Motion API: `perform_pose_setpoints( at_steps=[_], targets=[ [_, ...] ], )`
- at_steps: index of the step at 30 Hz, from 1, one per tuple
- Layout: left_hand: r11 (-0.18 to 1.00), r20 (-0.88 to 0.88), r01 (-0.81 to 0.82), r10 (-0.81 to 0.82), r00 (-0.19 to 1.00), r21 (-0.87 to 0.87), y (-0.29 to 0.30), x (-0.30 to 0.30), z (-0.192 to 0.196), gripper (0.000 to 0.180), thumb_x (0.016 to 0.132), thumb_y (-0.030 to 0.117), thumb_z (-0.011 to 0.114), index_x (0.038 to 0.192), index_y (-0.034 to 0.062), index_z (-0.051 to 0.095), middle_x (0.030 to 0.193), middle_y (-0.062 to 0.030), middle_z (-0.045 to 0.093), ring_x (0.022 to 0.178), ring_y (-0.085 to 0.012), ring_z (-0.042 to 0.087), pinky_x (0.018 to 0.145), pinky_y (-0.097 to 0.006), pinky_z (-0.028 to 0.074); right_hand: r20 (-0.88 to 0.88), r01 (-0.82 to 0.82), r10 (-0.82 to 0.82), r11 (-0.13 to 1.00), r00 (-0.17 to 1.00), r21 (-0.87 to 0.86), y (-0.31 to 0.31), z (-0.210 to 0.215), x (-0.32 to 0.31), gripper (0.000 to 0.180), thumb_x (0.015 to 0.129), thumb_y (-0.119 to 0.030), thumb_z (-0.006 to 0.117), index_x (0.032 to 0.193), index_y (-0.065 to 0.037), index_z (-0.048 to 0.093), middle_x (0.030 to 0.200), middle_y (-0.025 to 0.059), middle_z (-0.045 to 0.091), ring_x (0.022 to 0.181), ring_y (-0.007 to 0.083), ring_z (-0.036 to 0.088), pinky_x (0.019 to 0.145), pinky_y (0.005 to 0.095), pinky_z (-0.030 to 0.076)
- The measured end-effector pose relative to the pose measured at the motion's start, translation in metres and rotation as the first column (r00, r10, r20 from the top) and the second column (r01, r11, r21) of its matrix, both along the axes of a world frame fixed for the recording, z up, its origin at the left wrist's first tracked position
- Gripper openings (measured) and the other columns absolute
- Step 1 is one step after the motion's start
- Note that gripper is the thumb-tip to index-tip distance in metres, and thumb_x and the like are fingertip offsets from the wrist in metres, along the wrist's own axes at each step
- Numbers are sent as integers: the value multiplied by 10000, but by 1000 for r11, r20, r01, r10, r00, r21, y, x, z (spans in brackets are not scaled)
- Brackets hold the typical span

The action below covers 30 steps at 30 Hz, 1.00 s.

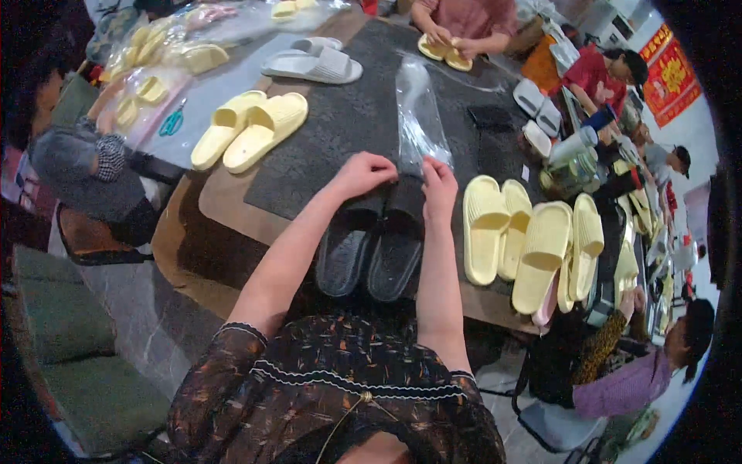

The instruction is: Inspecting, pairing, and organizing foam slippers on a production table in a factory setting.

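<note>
A pair of black slippers (396,263) lies side by side at the near edge of the table, toes pointing away from me. My left hand (365,175) is closed, its thumb and fingertips pinched together at the toe end of the left slipper; whatever is between them is too small to make out. Beyond the toes a long clear plastic bag (421,100) stretches away from me across the dark mat. My right hand (438,184) pinches at the bag's near end, above the right slipper's toe.
Pale yellow slippers (487,224) line the table edge on my right; another yellow pair (267,127) and grey slippers (317,66) sit to the left. Jars and bottles (573,147) crowd the right side. Across the table, a co-worker's hands (452,45) hold yellow slippers. Teal scissors (171,122) lie far left.
</note>
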<state>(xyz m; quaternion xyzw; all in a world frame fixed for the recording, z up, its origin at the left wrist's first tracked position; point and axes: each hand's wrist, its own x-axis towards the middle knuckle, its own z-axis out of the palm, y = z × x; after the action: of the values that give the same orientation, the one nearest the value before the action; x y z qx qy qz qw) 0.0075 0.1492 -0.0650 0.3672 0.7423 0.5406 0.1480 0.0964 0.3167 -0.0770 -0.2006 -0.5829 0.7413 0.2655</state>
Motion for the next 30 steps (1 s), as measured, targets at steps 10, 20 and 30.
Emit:
perform_pose_setpoints(
  at_steps=[10, 20, 30],
  targets=[
    [984, 35, -91, 87, 996, 152, -5, 5, 4, 169, 861, 138, 628, 921, -15, 669, 823, -26, 670, 768, -88, 593, 723, -248, 478, 48, -154, 147, 907, 988, 391, -19, 19, 9, 187, 825, -168, 670, 946, -26, 686, 756, -19, 624, 668, 46, 493, 610, 213, 402],
    [986, -129, -10, -11, 992, -167, -5, 8, 10, 192, 831, 176, 635, 936, 18, 662, 835, -46, 665, 776, -115, 593, 740, -267, 475, -94, 163, -145, 958, 985, 236, -10, 8, 7, 175, 878, -150, 632, 889, 24, 653, 784, -8, 606, 735, 51, 495, 661, 201, 395],
    [949, 124, -227, 203, 971, 217, -5, -5, -8, 137, 912, 144, 524, 898, 23, 588, 732, -17, 584, 675, -99, 571, 625, -257, 463, -58, 88, -77, 970, 995, 225, -10, 5, 4, 210, 891, -189, 634, 998, -8, 647, 852, 1, 610, 731, 59, 498, 658, 215, 416]
  ],
)
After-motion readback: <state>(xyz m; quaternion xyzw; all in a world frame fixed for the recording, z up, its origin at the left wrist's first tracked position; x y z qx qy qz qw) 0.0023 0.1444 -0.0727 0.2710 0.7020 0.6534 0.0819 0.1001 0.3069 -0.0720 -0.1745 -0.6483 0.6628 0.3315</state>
